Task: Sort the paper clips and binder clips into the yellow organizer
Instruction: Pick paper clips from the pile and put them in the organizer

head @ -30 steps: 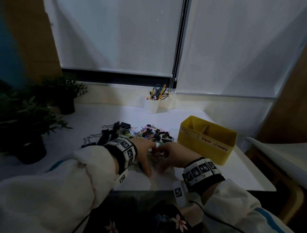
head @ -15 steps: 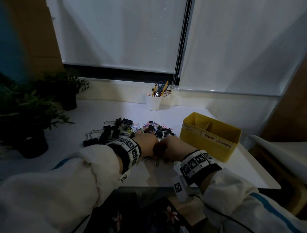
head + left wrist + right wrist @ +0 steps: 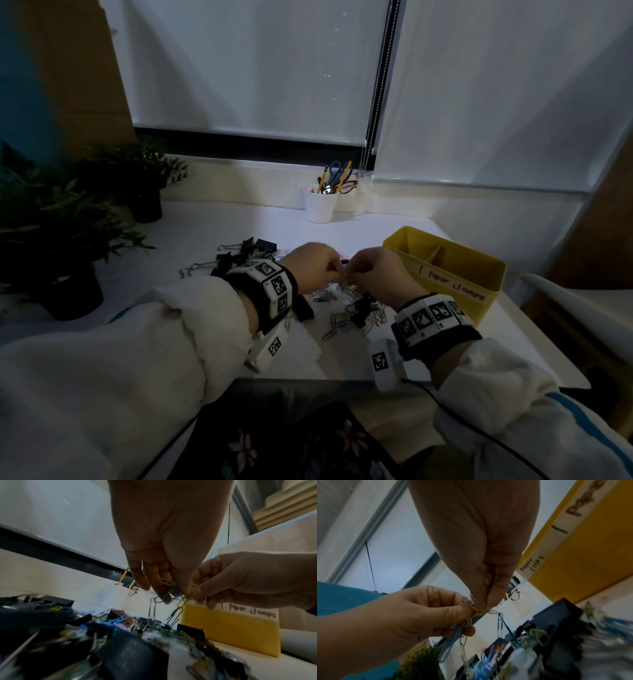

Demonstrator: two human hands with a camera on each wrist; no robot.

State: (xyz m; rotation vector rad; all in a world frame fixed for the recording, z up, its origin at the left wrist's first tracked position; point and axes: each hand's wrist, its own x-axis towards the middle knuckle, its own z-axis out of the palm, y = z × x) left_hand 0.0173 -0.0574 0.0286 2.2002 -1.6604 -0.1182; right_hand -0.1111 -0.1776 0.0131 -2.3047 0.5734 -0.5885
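Both hands meet above the heap of clips near the desk's middle. The left hand (image 3: 164,536) pinches a tangled bunch of paper clips (image 3: 169,595); the right hand (image 3: 481,545) pinches a yellow clip (image 3: 479,610) linked to it. Linked clips dangle downward. Only the wrist views show this chain. The yellow organizer (image 3: 455,274) stands at the right edge.

White cup (image 3: 319,207) of pencils and scissors by the window, two dark potted plants (image 3: 51,236) at left, lowered blinds (image 3: 260,65)
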